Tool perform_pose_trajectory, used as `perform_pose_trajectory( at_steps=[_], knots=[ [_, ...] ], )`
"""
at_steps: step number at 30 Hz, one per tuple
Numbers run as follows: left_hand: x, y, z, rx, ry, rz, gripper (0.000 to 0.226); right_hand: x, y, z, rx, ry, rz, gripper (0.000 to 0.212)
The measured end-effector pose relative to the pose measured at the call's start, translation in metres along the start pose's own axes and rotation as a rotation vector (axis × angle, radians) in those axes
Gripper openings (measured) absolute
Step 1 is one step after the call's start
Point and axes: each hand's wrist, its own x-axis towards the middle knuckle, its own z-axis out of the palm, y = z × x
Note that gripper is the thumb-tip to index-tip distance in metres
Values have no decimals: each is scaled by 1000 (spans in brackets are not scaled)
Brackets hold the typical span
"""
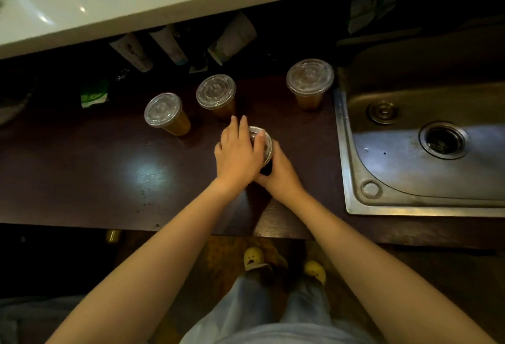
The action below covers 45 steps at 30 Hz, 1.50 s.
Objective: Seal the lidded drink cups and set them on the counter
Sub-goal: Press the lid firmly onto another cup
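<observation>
At the centre of the frame the left hand (pixel 239 149) lies flat, fingers spread, on the clear lid (pixel 266 143) of a dark cup (pixel 267 167), pressing down. The right hand (pixel 278 173) wraps the cup's side from the lower right, steadying it on the dark worktop (pixel 109 168). Three lidded cups stand above: one at centre left (pixel 166 114), one in the middle (pixel 216 96), one at right (pixel 310 82), beside the sink (pixel 410 152).

The main risk, as I judge it, is uneven pressure. The palm covers only the lid's left part, so the right rim may stay unseated and leak when the cup is carried. Too hard a push, or too tight a squeeze from the right hand, could buckle the thin wall and force drink out under the lid. The spread fingertips reach close to the middle cup; a slip forward could knock it over. Whether the lid has already snapped on cannot be told.
</observation>
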Motion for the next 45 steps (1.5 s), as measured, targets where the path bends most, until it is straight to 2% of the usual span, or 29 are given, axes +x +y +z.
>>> perform_pose_trajectory(
  at_steps=[1,3,6,9,11,14,16,19,24,26,29,34,40,42,45],
  knots=[
    [2,0,0,-10,28,-5,56,-6,2,5,-14,4,-4,87],
    [7,-6,-6,21,74,137,48,-14,5,3,-41,-37,-2,85],
    [10,-17,-18,17,-25,420,41,-7,5,-14,-25,-122,-9,71],
    [14,-19,-21,104,-91,577,44,8,1,-21,17,-280,32,76],
    [14,-18,-18,169,-28,518,47,11,0,-16,20,-226,49,77],
    [9,-13,-9,116,52,267,51,4,-1,0,-14,35,7,77],
    [4,-8,-2,118,69,167,52,-3,-1,14,-74,133,-41,79],
    [4,-9,-1,116,83,179,53,-4,-1,11,-69,89,-27,79],
    [6,-13,2,114,114,216,54,12,5,-16,-73,-202,34,82],
    [6,-13,2,108,131,224,53,17,4,-15,-53,-245,15,84],
    [8,-13,-3,112,90,247,53,18,0,-11,-13,-200,37,86],
    [21,-7,-31,69,-149,264,52,14,-16,-10,7,-77,23,73],
    [42,30,-120,-199,-22,468,40,35,-88,-40,-2,44,-158,70],
    [42,39,-149,-315,-28,444,41,39,-118,-50,-39,114,-253,69],
    [44,45,-187,-479,-129,258,53,46,-161,-65,-184,190,-435,68]
  ],
)
